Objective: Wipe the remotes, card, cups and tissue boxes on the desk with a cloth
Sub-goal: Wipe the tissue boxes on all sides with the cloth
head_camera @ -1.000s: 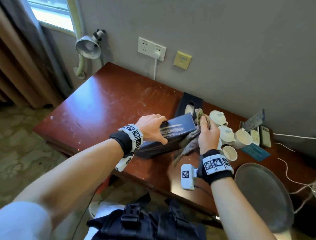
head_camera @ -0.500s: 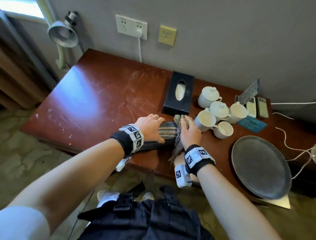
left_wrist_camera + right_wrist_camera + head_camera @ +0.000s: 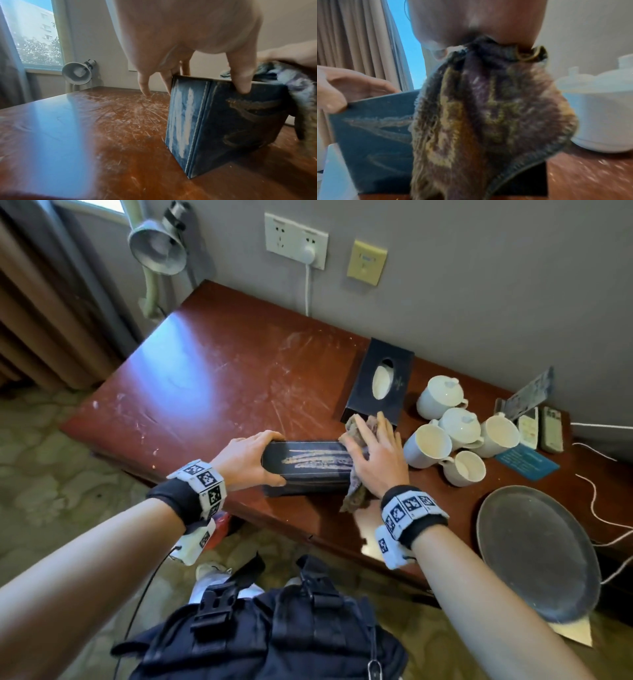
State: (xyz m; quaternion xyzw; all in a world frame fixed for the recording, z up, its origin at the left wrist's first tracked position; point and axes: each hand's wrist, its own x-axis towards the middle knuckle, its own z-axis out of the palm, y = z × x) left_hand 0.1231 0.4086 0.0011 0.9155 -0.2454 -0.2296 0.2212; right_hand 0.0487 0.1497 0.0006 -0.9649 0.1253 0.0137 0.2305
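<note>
A: What are the hands doing?
B: The left hand [image 3: 245, 458] grips the near tissue box [image 3: 308, 465] by its left end; the right hand [image 3: 375, 460] lies flat, pressing the cloth [image 3: 356, 494] over its right end.
A: And around them?
B: The box stands on the desk [image 3: 212, 378]; another tissue box [image 3: 380, 381] and white cups [image 3: 445, 436] sit just beyond

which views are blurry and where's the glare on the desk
Head view: sharp, window glare on the desk left of the tissue box. Left wrist view: same glare, box crisp, cloth smeared. Right wrist view: softest, cloth and cups blurred.
</note>
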